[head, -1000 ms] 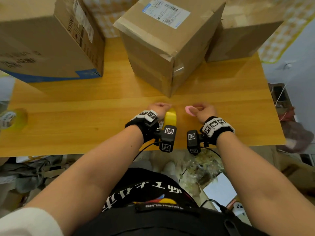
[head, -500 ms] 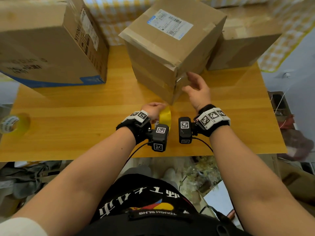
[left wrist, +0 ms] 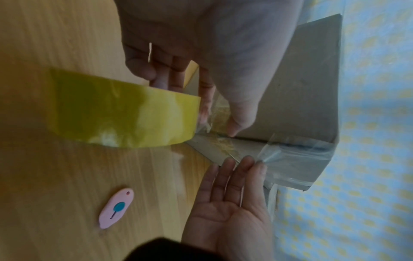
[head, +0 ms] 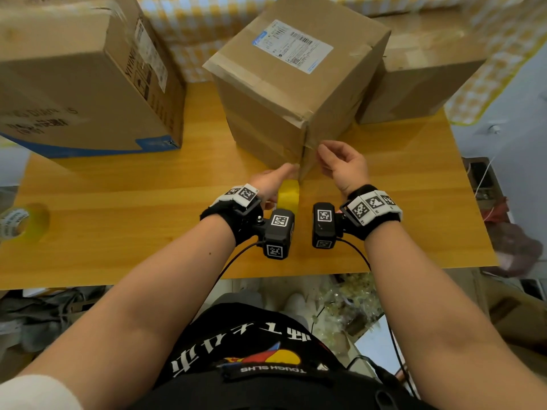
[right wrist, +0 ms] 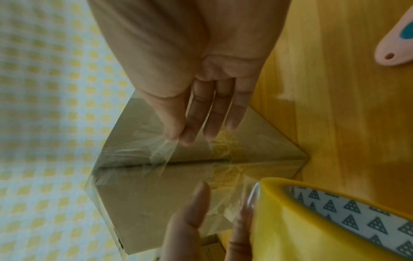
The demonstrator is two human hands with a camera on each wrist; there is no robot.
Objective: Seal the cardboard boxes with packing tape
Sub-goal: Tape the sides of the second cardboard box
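Observation:
A cardboard box (head: pixel 284 93) with a white shipping label stands mid-table, one vertical corner toward me. My left hand (head: pixel 284 173) holds the yellow tape roll (head: pixel 288 195) on edge at the foot of that corner. In the left wrist view its fingers reach behind the roll (left wrist: pixel 123 113) and its thumb presses clear tape onto the box (left wrist: pixel 301 106). My right hand (head: pixel 322 152) is at the same corner, higher up. In the right wrist view its thumb and forefinger (right wrist: pixel 178 139) pinch the loose clear tape end against the box (right wrist: pixel 156 203).
A pink cutter (left wrist: pixel 116 208) lies on the wooden table (head: pixel 118 232) near my right hand. A large box (head: pixel 83 84) stands at the back left, another box (head: pixel 414 75) behind on the right. A second tape roll (head: pixel 20 223) sits at the left edge.
My right hand has let go of the pink cutter and gone forward to the box's corner. The left hand has brought the yellow roll up to the box.

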